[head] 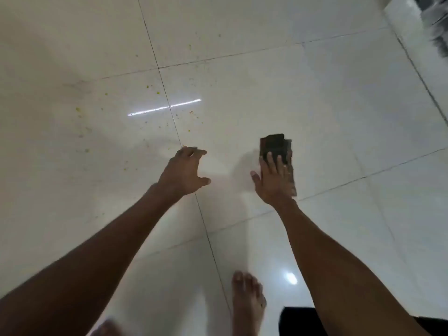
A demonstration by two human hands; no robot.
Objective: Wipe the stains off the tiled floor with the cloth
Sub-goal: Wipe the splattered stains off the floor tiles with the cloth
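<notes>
Small yellow-green stains (148, 87) speckle the glossy white tiled floor (242, 81) left of centre, scattered around a grout line. A dark folded cloth (276, 147) hangs from my right hand (272, 183), whose fingers lie over its lower part. The cloth is to the right of the stains and apart from them. My left hand (185, 172) reaches forward with fingers spread and curled, holding nothing, just below the nearest stains.
My bare feet (247, 301) stand on the tiles at the bottom of the view. A dark, blurred object (434, 18) sits at the top right corner beside a raised white edge. A light strip reflects on the floor among the stains.
</notes>
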